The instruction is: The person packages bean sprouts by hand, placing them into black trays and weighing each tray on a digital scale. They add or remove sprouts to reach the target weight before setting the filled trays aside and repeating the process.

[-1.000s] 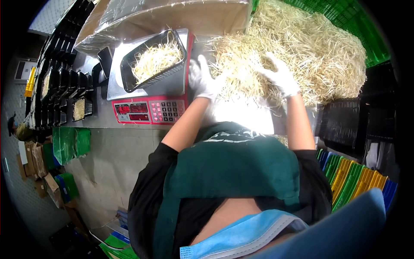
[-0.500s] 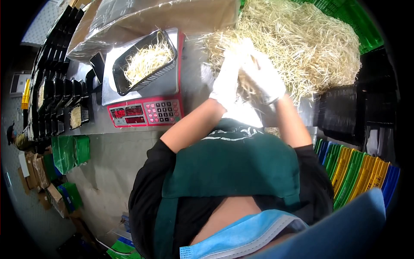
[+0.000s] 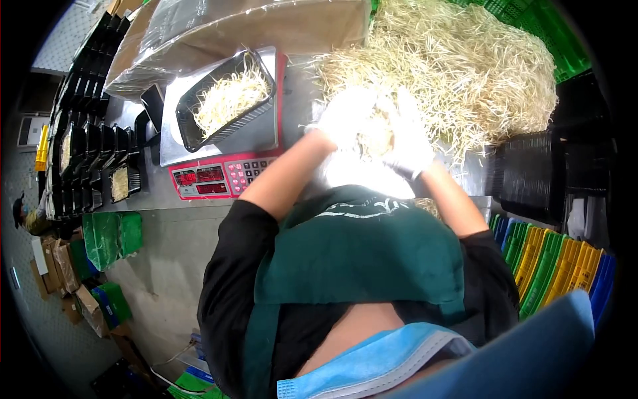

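Observation:
Both hands wear white gloves, washed out by bright light. My left hand [image 3: 347, 118] and my right hand [image 3: 411, 143] curve round a clump of bean sprouts [image 3: 376, 136] between them, at the near edge of a large heap of bean sprouts [image 3: 458, 73]. Glare hides the separate fingers. To the left, a black plastic tray [image 3: 193, 136] with sprouts in it sits at a slant on the steel plate of a red digital scale [image 3: 219, 178]. My left forearm covers part of the scale's keypad.
Stacked black trays [image 3: 531, 176] stand right of the heap, and more black trays [image 3: 73, 143] line the left end of the steel table. A plastic-covered box [image 3: 259, 30] lies behind the scale. Coloured crates [image 3: 551, 266] stand low at right. Another person [image 3: 30, 216] is at far left.
My hands have drawn back slightly from the heap toward my body and spread farther apart, with a clump of sprouts showing between them. The tray stays on the scale.

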Demonstrator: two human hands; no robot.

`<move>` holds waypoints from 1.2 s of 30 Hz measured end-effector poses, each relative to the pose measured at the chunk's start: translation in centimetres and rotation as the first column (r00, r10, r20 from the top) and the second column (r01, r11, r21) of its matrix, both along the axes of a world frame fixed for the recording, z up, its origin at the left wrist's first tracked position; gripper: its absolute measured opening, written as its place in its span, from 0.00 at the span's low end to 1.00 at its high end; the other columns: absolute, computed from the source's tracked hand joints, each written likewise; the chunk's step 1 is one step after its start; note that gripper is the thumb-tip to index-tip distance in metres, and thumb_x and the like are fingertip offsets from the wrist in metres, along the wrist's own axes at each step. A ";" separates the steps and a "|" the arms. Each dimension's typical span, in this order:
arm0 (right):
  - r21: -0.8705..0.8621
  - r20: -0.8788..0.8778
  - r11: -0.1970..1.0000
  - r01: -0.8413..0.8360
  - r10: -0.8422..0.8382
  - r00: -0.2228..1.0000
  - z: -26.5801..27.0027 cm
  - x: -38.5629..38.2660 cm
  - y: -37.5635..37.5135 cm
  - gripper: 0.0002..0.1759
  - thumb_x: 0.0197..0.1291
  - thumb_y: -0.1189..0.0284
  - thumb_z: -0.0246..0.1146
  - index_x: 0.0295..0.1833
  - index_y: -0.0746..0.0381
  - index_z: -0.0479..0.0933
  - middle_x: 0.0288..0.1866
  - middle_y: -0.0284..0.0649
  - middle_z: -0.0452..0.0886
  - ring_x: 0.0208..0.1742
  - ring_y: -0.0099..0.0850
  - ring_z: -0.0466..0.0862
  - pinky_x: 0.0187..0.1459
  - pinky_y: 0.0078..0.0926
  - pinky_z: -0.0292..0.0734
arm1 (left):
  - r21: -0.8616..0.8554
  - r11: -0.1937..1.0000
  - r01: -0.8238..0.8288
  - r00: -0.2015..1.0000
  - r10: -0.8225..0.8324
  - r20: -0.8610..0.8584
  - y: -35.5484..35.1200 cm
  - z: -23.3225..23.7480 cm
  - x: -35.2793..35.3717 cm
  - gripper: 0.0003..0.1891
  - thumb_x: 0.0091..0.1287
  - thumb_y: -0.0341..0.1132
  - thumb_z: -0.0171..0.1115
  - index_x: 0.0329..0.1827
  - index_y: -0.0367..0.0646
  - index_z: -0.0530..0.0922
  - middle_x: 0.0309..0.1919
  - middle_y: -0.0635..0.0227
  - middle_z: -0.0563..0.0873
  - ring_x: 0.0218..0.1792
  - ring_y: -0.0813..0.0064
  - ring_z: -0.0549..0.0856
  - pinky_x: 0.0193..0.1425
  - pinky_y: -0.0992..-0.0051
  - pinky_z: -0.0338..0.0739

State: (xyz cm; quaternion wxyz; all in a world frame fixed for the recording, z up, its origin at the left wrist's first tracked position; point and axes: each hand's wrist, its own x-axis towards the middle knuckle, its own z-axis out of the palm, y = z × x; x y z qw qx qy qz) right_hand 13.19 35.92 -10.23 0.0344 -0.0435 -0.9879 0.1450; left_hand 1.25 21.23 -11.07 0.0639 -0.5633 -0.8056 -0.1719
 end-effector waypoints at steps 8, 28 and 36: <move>-0.452 -0.120 0.887 -0.090 0.039 0.992 1.0 -1.5 7.7 0.37 0.51 0.87 0.60 0.70 0.60 0.66 0.68 0.48 0.72 0.69 0.38 0.71 0.70 0.26 0.62 | 0.326 0.942 -0.080 0.997 0.074 0.030 1.4 0.0 -0.4 0.17 0.70 0.36 0.48 0.57 0.44 0.78 0.36 0.54 0.84 0.38 0.57 0.83 0.43 0.61 0.77; -0.340 0.375 0.913 0.226 -0.088 0.923 0.4 -10.1 4.1 0.47 0.54 0.39 0.61 0.66 0.66 0.66 0.66 0.60 0.69 0.61 0.44 0.77 0.64 0.41 0.69 | -0.002 0.984 -0.180 0.954 0.176 0.242 -3.3 -3.6 3.6 0.28 0.63 0.33 0.52 0.68 0.36 0.66 0.63 0.52 0.73 0.64 0.55 0.71 0.70 0.60 0.62; -0.371 -0.023 0.910 -0.183 0.188 0.982 3.5 -2.9 1.1 0.42 0.53 0.47 0.65 0.63 0.68 0.70 0.62 0.57 0.73 0.63 0.50 0.73 0.65 0.42 0.67 | 0.084 0.996 -0.038 0.988 0.024 0.155 -1.0 -1.8 1.7 0.33 0.62 0.38 0.56 0.71 0.37 0.62 0.57 0.55 0.76 0.60 0.55 0.74 0.68 0.61 0.65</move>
